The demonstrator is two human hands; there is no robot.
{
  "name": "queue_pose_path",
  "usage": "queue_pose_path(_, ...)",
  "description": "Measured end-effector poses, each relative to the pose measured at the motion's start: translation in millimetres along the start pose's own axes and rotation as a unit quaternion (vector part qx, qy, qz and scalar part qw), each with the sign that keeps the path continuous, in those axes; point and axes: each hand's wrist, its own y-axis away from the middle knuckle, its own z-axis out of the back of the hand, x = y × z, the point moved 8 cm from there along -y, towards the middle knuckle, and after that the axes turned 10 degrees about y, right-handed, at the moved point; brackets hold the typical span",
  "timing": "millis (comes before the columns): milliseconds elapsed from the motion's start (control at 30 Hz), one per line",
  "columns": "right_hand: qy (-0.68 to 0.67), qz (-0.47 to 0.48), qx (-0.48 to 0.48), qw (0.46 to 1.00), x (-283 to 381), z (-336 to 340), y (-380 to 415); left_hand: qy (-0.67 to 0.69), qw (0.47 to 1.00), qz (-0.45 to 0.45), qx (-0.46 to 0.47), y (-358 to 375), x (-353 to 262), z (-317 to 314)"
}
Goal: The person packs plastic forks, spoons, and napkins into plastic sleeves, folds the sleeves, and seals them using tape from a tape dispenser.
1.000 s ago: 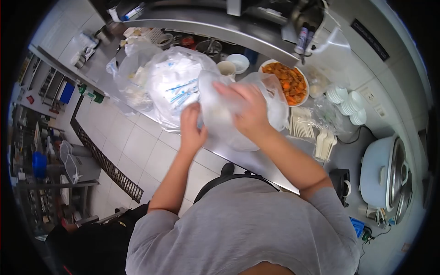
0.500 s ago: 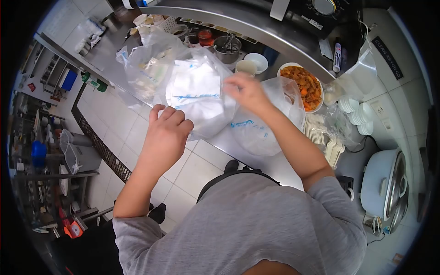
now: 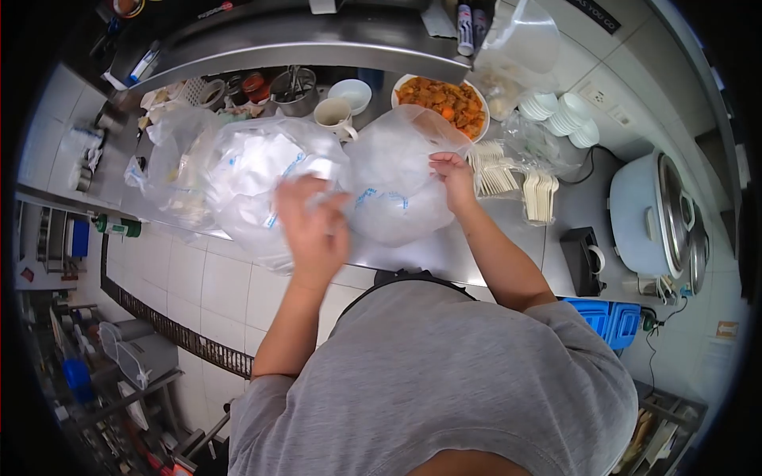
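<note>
My right hand (image 3: 454, 179) pinches the right edge of a clear plastic bag (image 3: 401, 210) with blue print, which lies on the steel counter. My left hand (image 3: 315, 230) is raised over the gap between that bag and another clear bag (image 3: 246, 178), its fingers apart and blurred by motion. White packets with blue print show inside the left bag. Behind the right bag stands a white bowl of orange-brown food (image 3: 444, 101).
A beige mug (image 3: 335, 117), a small white bowl (image 3: 351, 94) and a metal pot (image 3: 294, 97) stand behind the bags. Wooden cutlery (image 3: 540, 198) lies to the right, with stacked white cups (image 3: 567, 115) and a rice cooker (image 3: 635, 206) beyond. A steel shelf (image 3: 302, 55) overhangs the back.
The view has shifted to the right. My right hand has gone from the left bag to the right bag's edge and pinched it. My left hand has left the left bag's front edge and opened.
</note>
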Motion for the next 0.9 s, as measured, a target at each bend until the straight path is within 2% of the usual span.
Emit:
queue_pose_path(33, 0.150, 0.023, -0.053, 0.987, -19.3, 14.3, -9.0, 0.073, 0.995, -0.023, 0.065, 12.5, -5.1, -26.2)
queue_pose_path(67, 0.296, 0.044, -0.104, 0.949, -26.7, 25.3, -12.1, 0.121, 0.977, -0.014, 0.175, 24.3, -11.5, -61.8)
queue_pose_path(100, 0.369, 0.130, -0.144, 0.909, -13.4, 24.2, -8.2, 0.166, 0.945, -0.005, 0.282, 41.2, -17.4, -96.1)
queue_pose_path(167, 0.498, 0.294, -0.216, 0.787, 12.3, 5.1, 7.3, 0.029, 0.939, 0.045, 0.341, 82.2, 15.3, -149.5)
queue_pose_path(200, 0.504, 0.220, -0.138, 0.823, 7.7, 1.8, -2.7, -0.041, 0.927, 0.068, 0.367, 103.9, 34.7, -168.8)
queue_pose_path(267, 0.493, 0.067, 0.016, 0.867, 11.0, -1.8, -10.7, -0.019, 0.917, 0.198, 0.346, 138.7, 83.6, -177.3)
queue_pose_path(300, 0.476, 0.137, -0.032, 0.868, 29.1, 0.6, -8.4, -0.008, 0.907, 0.260, 0.332, 140.1, 97.8, -173.6)
queue_pose_path(367, 0.437, 0.274, -0.119, 0.848, 58.1, 5.0, 7.6, 0.021, 0.896, 0.302, 0.325, 139.7, 102.3, -168.1)
queue_pose_path(467, 0.331, 0.333, -0.186, 0.863, 117.6, 29.4, 42.9, 0.032, 0.895, 0.329, 0.300, 141.4, 104.2, -158.0)
queue_pose_path(533, 0.156, 0.192, -0.194, 0.949, 130.7, 61.4, 55.9, 0.020, 0.908, 0.310, 0.282, 131.4, 100.5, -151.9)
queue_pose_path(567, 0.067, 0.116, -0.195, 0.972, 128.5, 77.4, 66.6, 0.011, 0.915, 0.292, 0.278, 119.4, 89.3, -144.7)
queue_pose_path(600, 0.029, 0.124, -0.182, 0.975, 136.0, 90.0, 79.9, 0.004, 0.922, 0.274, 0.274, 105.9, 76.5, -138.2)
queue_pose_path(700, -0.077, 0.136, -0.137, 0.978, 139.6, 133.3, 117.4, 0.168, 0.816, 0.429, 0.350, 88.2, 46.3, -130.2)
queue_pose_path(767, -0.147, 0.126, -0.098, 0.976, 132.3, 160.7, 137.8, 0.366, 0.737, 0.503, 0.265, 95.0, 25.5, -147.9)
queue_pose_path(800, -0.162, 0.125, -0.090, 0.975, 131.2, 172.3, 148.2, 0.456, 0.680, 0.531, 0.218, 99.2, 13.2, -158.0)
queue_pose_path(833, -0.177, 0.123, -0.084, 0.973, 131.2, 183.4, 159.0, 0.481, 0.622, 0.582, 0.207, 108.1, 4.1, -172.0)
queue_pose_path(900, -0.201, 0.126, -0.082, 0.968, 124.9, 207.3, 175.2, 0.561, 0.505, 0.600, 0.264, 108.8, -23.0, -200.5)
